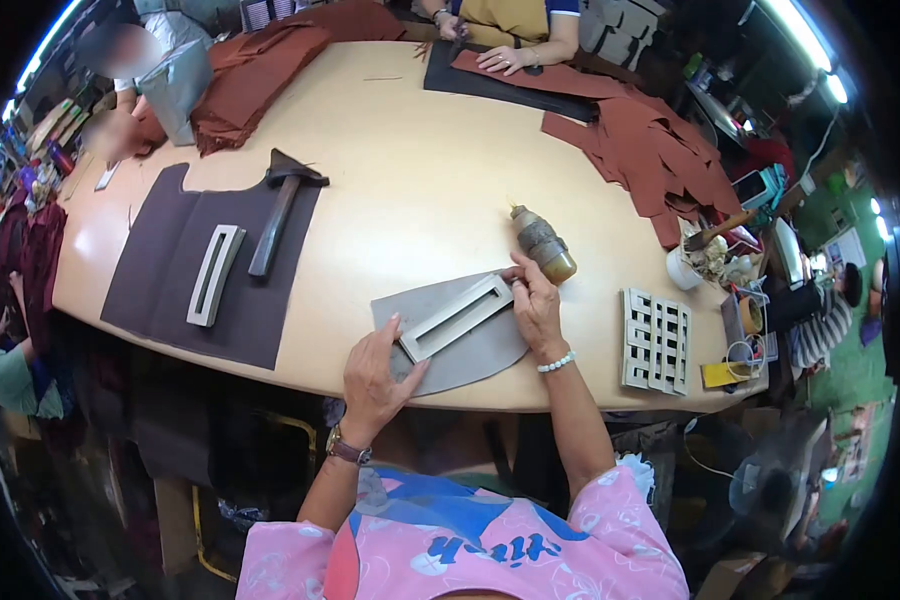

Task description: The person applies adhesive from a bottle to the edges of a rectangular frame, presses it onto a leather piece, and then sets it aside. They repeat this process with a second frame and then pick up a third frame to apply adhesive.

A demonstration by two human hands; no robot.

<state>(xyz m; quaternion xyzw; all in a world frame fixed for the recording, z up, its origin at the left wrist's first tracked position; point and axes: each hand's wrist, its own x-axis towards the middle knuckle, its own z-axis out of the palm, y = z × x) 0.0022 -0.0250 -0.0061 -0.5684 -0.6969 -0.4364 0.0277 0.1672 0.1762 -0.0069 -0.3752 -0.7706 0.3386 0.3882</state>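
A pale rectangular frame with a long slot (458, 318) lies slanted on a grey curved sheet (470, 370) near the table's front edge. My left hand (373, 375) touches the frame's lower left end, its thumb and fingers apart. At the upper right end, my right hand (537, 305) pinches the frame's corner between thumb and fingers. Just beyond that hand lies a bottle with a dark wrapped middle and amber base (544, 244). To the left, a similar slotted frame (216, 275) and a hammer (277, 220) rest on a dark sheet (150, 260).
Stacked pale slotted pieces (656, 341) lie at the right, near a white pot with a brush (684, 268). Brown-red material (650, 150) spreads across the far right. Opposite, a co-worker's hand (505, 60) rests on a brown-red strip. Another person is at the far left.
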